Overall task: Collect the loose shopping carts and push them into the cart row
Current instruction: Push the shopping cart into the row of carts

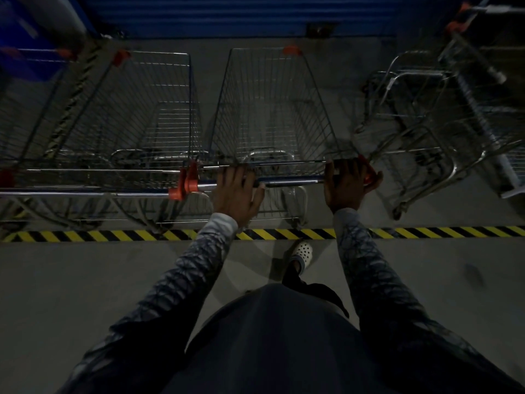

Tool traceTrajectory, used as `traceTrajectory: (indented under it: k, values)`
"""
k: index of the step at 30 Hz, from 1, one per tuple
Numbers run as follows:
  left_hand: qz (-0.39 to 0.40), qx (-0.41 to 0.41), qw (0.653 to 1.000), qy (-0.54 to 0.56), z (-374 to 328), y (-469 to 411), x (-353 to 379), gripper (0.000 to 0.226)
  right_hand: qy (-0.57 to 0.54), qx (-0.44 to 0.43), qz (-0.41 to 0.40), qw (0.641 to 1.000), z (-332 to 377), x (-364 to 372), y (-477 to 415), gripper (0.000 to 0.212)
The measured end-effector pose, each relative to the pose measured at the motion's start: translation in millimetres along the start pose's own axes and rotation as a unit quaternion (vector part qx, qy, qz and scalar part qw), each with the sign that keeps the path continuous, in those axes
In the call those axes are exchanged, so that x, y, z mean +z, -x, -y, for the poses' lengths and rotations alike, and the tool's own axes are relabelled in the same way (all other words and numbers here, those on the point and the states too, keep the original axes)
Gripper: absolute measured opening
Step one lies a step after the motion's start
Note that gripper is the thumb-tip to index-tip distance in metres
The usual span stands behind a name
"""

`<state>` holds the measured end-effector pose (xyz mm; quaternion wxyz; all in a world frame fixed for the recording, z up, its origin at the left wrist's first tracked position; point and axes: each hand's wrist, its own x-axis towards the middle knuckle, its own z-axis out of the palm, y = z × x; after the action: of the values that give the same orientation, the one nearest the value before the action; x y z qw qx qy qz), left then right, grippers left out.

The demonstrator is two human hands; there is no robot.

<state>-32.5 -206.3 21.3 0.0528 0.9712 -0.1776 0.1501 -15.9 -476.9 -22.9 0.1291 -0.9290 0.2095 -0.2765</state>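
Steel-wire basket of the shopping cart [272,109] sits dead ahead, past the yellow-and-black floor tape [426,232] and nose-on to the blue wall [227,15]. It stands side by side with a neighbouring cart [142,109] on the left. Both hands are clenched on its handle bar [292,182]: the left hand [238,191] curls over the bar towards its left end, and the right hand [346,184] wraps it close to the red cap at the right end. The cart looks nearly home in the row, so the likeliest trouble is at the sides. The red handle caps [184,182] of the two carts are touching or almost so, and a push slightly off-line could hook them together or pinch the left fingers between the bars. To the right, a cluster of nested cart frames [420,123] stands at an angle, near the right hand; a swing that way could clip them. In this dim light the wall is hard to judge, and a hard shove would ram it. The white clog [302,251] also trails close behind the rear wheels.
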Motion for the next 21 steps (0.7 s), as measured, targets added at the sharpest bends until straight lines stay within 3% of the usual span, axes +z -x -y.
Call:
traceTrajectory:
  k: [5,10,16,21]
  values:
    - [-0.005,-0.107,0.994,-0.029,48,4,-8,0.034,-0.022,-0.009,0.018,1.0,-9,1,3,0.034]
    - [0.053,-0.192,0.978,-0.07,102,2,-11,0.047,-0.011,-0.019,0.048,0.999,-17,4,-2,0.04]
    - [0.056,-0.165,0.982,-0.074,106,-1,-2,0.037,0.0,-0.067,0.032,0.997,-28,4,-9,0.039]
    - [0.037,-0.11,0.989,-0.09,111,1,1,0.037,0.004,-0.059,0.021,0.998,-29,3,-10,0.041]
